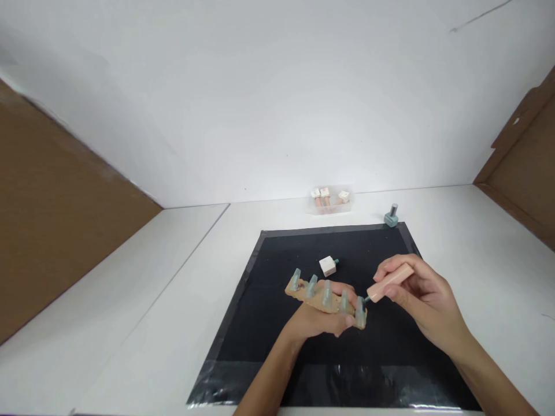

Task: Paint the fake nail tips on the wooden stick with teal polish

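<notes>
My left hand [321, 320] grips a tan strip [323, 303] from below. Several pale grey-green false nail tips [328, 293] stand up along it in a row. Between the thumb and fingers of my right hand [425, 294] is a nail polish brush [391, 282] with a long pink cap for a handle. Its dark green bristle end meets the rightmost nail tip [360, 312], or is very close to it. Behind the strip, a small white square nail polish bottle [328, 266] rests on the black mat, its green-stained neck pointing right.
The black mat [277, 346] has taped, shiny edges on a white table [143, 323]. A clear plastic box [332, 209] at the back holds several pink-capped bottles. A green bottle with a silver cap [391, 216] stands by the mat's far right corner. Brown cardboard panels [56, 214] flank both sides.
</notes>
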A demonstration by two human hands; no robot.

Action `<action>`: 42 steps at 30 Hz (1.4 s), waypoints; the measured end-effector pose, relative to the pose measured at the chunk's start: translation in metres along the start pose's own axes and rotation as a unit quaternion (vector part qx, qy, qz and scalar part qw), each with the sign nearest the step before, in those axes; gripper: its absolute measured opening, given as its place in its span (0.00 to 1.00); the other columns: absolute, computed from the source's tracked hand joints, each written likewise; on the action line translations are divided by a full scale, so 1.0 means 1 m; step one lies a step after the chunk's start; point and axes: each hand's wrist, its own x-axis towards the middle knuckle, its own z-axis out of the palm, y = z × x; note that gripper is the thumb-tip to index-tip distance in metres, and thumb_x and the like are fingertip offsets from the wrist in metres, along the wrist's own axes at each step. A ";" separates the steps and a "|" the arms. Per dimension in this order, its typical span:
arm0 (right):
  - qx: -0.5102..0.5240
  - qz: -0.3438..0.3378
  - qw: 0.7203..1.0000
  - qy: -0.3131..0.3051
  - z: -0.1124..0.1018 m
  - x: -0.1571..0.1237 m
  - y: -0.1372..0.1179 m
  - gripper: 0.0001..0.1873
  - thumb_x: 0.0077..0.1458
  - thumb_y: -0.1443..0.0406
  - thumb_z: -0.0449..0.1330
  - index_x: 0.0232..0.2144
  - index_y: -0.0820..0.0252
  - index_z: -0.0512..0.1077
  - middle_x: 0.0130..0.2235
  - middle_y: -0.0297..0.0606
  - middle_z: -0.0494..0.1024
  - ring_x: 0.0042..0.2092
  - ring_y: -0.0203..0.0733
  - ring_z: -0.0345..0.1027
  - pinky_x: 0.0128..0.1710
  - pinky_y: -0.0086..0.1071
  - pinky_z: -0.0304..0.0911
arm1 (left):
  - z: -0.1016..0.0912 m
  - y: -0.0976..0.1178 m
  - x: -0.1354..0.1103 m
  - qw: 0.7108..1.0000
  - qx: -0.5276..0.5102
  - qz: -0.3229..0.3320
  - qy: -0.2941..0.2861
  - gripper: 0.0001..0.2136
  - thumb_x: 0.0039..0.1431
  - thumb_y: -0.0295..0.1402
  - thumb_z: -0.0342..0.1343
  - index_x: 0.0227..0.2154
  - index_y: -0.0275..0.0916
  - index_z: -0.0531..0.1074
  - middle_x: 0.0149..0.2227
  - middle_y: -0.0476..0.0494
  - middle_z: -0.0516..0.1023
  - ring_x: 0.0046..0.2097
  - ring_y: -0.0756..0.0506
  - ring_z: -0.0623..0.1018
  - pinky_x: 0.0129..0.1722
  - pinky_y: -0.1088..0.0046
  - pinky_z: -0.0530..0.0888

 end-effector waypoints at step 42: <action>-0.147 -0.052 0.985 -0.070 -0.001 0.010 -0.001 0.06 0.55 0.61 0.61 0.27 0.55 0.70 0.21 0.32 0.73 0.29 0.40 0.66 0.29 0.33 0.60 | 0.001 0.005 0.003 0.992 0.114 0.025 -0.037 0.07 0.40 0.32 0.61 0.22 0.34 0.73 0.21 0.48 0.72 0.24 0.52 0.70 0.25 0.77 0.69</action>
